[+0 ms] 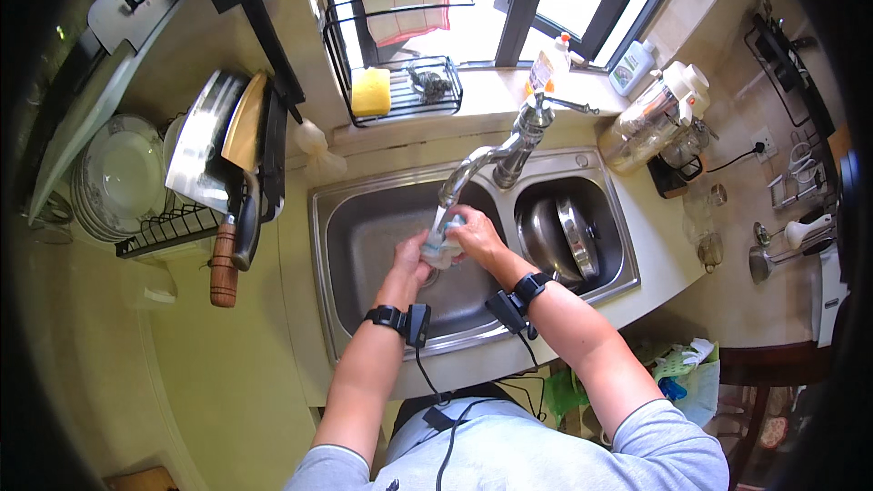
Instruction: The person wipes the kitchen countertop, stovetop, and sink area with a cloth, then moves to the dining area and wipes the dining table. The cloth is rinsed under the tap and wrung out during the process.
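Observation:
Over the left basin (368,232) of a stainless steel sink, both my hands hold a small pale item with blue marks (438,252). Water runs onto it from the curved chrome faucet (487,153). My left hand (410,260) grips its lower left side. My right hand (475,235) is closed around its upper right side, fingers bent just beside the stream. Fingers and water cover much of the item, so its exact kind is unclear. Each wrist wears a black strap with a small box and cable.
A metal pan (542,228) and a lid (578,239) stand in the right basin. Left of the sink, a cleaver (201,143) and plates (123,170) sit in racks. A yellow sponge (370,91), a dish soap bottle (549,65) and a vacuum flask (658,116) stand behind.

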Action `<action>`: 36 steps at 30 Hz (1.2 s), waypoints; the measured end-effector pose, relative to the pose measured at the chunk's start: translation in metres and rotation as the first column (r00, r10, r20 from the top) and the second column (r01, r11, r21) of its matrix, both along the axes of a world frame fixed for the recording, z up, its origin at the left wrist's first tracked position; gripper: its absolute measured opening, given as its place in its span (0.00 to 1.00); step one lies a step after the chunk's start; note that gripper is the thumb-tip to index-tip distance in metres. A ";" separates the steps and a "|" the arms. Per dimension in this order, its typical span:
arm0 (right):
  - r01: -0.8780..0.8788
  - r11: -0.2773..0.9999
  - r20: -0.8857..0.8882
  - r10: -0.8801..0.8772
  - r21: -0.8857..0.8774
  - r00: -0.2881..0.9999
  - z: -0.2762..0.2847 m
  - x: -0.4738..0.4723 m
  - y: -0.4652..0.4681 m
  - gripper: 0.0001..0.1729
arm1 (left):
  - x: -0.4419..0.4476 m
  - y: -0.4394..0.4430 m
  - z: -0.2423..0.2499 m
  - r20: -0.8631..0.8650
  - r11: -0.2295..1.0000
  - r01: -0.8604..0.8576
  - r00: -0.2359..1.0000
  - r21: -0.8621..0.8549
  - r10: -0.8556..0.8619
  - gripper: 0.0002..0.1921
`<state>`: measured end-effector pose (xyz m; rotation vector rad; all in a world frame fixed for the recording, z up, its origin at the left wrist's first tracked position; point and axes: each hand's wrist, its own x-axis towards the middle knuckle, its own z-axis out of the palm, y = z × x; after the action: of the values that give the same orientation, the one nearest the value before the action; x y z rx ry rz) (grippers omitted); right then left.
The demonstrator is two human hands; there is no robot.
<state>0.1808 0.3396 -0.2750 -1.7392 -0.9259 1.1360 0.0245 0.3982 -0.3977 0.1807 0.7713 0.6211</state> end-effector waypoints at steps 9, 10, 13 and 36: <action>-0.184 0.982 0.284 0.189 -0.045 0.940 -0.003 -0.038 -0.007 0.15 | 0.003 -0.009 0.002 0.057 0.995 0.051 0.997 -0.091 -0.046 0.32; -0.203 0.978 0.326 0.179 0.039 0.928 -0.002 -0.043 -0.010 0.16 | 0.007 -0.003 -0.006 0.016 0.991 -0.016 1.000 -0.135 0.018 0.31; -0.269 0.958 0.480 0.192 0.096 0.856 -0.001 -0.059 -0.010 0.19 | 0.002 0.001 -0.023 0.150 0.999 0.035 0.988 0.031 -0.039 0.27; -0.327 0.902 0.530 0.138 0.282 0.837 0.020 -0.028 -0.033 0.16 | 0.041 0.005 -0.015 0.109 0.978 -0.066 0.993 0.198 0.045 0.15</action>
<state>0.1528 0.3062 -0.2551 -1.6576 -1.6018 0.5934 0.0655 0.4032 -0.4129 0.3106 0.6138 0.7558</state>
